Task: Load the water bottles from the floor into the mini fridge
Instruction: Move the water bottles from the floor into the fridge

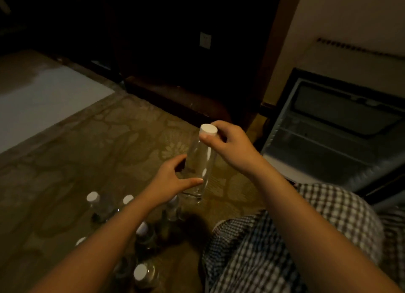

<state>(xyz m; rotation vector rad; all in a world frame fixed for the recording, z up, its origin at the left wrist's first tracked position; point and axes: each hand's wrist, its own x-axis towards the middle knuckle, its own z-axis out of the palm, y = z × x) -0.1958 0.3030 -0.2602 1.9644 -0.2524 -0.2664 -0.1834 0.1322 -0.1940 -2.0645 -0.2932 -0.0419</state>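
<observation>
One clear water bottle [200,168] is held above the patterned carpet [87,161], the right hand [230,148] pinching its white cap [208,129], the left hand's [173,181] fingers [192,181] curled loosely round its base. At least five capped bottles [96,207] stand below; the mini fridge [333,126] gapes open at right.

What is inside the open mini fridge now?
The mini fridge shows bare wire shelves and a white floor; no bottles visible. Its lower right corner is covered by the checked clothing.
</observation>
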